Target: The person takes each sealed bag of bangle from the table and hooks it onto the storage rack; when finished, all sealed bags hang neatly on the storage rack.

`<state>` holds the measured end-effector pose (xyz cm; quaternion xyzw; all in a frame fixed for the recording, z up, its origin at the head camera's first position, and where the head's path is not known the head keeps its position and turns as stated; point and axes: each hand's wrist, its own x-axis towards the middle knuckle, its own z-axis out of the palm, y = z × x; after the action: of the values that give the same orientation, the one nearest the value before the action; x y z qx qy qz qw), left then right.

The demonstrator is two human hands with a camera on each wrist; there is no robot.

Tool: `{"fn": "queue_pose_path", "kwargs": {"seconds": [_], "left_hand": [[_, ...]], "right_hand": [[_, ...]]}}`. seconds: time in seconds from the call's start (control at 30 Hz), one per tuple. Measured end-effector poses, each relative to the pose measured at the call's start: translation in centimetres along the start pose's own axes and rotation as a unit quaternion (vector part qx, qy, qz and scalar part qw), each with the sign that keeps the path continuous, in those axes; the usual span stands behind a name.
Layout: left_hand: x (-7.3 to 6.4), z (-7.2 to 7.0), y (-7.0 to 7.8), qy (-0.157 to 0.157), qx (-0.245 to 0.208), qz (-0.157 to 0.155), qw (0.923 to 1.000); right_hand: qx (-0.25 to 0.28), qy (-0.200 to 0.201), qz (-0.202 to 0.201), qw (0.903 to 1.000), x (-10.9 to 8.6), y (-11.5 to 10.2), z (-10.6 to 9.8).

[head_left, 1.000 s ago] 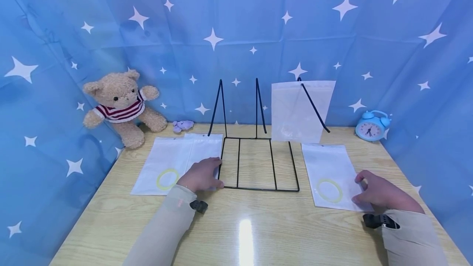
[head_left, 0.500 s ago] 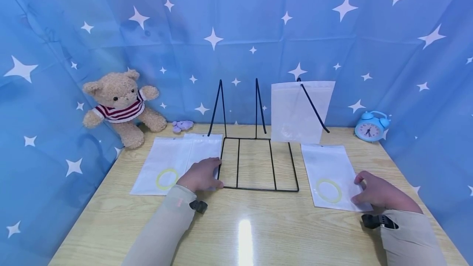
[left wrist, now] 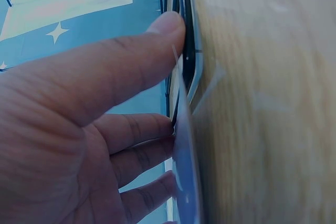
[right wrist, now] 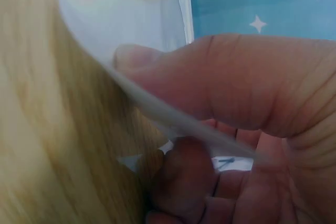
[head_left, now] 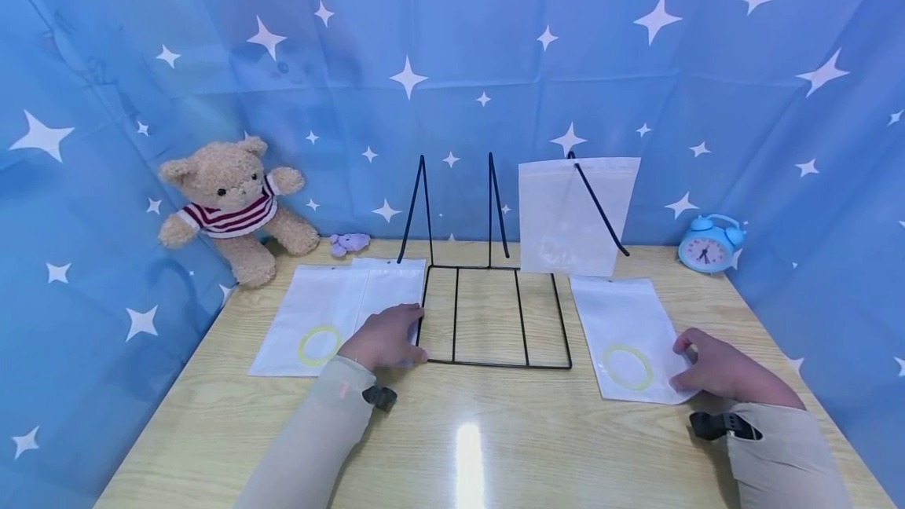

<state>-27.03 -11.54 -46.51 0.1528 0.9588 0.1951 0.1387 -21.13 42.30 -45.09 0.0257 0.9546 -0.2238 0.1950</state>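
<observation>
My left hand (head_left: 385,335) rests at the left front corner of a black wire rack (head_left: 488,364), thumb and fingers fairly straight against it. In the left wrist view, the thumb (left wrist: 167,24) touches the dark wire, beside a thin bag edge. My right hand (head_left: 728,370) pinches the lower right edge of a white zip bag (head_left: 615,316) with a yellow ring on it. The right wrist view shows the edge of this bag (right wrist: 100,19) bent up between thumb and fingers. Another white bag (head_left: 580,218) stands upright in the rack's right slot.
Two more white bags (head_left: 304,305) lie overlapping left of the rack, one with a yellow ring. Behind them are a teddy bear (head_left: 229,187) and a small purple toy (head_left: 349,243). A blue alarm clock (head_left: 709,243) stands at the back right, before a starry curtain (head_left: 481,14).
My right hand has shifted slightly left, and the bag it pinches has slid a little left with its lower right corner lifting. My left hand has stayed at the rack.
</observation>
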Motion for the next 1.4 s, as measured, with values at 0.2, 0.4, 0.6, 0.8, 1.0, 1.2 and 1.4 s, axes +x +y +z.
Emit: {"fn": "queue_pose_path", "kwargs": {"seconds": [0.2,0.4,0.6,0.8,1.0,1.2,1.4], "left_hand": [[0.0,0.0,0.1,-0.001,-0.001,-0.003,1.0000],[0.1,0.1,0.0,0.000,0.005,0.000,1.0000],[0.1,0.2,-0.2,-0.001,0.004,-0.001,1.0000],[0.1,0.1,0.0,0.000,0.007,-0.001,1.0000],[0.1,0.0,0.0,0.000,0.008,0.000,1.0000],[0.0,0.0,0.1,-0.003,0.009,-0.003,1.0000],[0.1,0.2,0.0,-0.003,0.011,-0.003,0.9999]], "right_hand": [[0.006,0.006,-0.008,0.9999,-0.1,-0.1,0.2],[0.015,-0.003,-0.017,0.9997,0.3,0.1,0.2],[0.034,-0.003,-0.036,0.9988,0.2,0.5,0.0],[0.069,0.001,-0.068,0.9953,-0.1,1.0,-0.2],[0.099,0.002,-0.096,0.9904,-0.1,1.8,-0.3],[0.115,0.007,-0.093,0.9890,0.1,2.4,-0.4],[0.161,-0.006,-0.121,0.9794,-0.1,2.7,-0.2]]}}
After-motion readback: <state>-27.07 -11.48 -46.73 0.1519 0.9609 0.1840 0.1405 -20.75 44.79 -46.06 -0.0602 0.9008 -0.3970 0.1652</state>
